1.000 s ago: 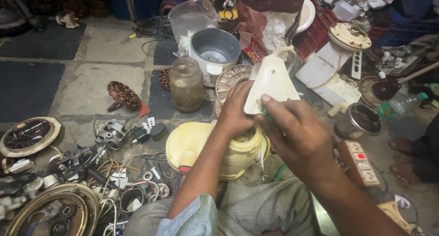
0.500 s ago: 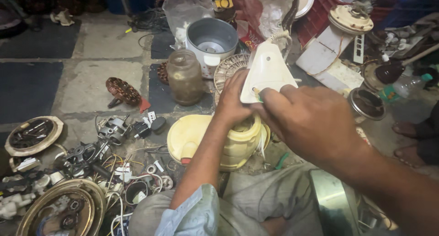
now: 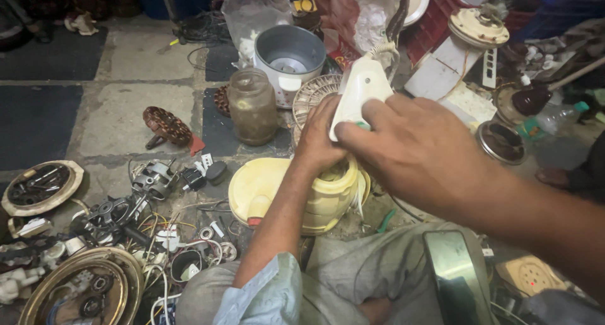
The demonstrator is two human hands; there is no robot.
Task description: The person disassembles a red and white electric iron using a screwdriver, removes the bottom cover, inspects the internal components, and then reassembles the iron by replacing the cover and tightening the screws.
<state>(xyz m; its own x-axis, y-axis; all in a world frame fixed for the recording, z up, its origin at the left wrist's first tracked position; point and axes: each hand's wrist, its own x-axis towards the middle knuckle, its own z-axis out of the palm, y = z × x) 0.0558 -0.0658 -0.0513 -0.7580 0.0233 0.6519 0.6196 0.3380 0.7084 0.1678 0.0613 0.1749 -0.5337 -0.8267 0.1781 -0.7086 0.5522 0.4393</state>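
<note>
A cream plastic appliance part [image 3: 360, 91], triangular with a cord at its top, is held up in front of me. My left hand [image 3: 318, 142] grips its lower left edge. My right hand [image 3: 421, 150] closes over its lower right side, with something green showing under the fingers. Below both hands sits a pale yellow plastic appliance housing [image 3: 296, 198] on the floor, partly hidden by my left forearm.
A glass jar [image 3: 252, 107], a grey metal pot [image 3: 291, 53] and a round wicker-like disc [image 3: 312, 93] stand behind. Motor parts, wires and metal rings [image 3: 113, 230] litter the left floor. A phone [image 3: 459, 278] lies on my lap; a power strip [image 3: 533, 276] is at right.
Both hands with the cream part have shifted slightly up and right in view; my right hand now covers more of the part's lower edge. The camera has moved closer.
</note>
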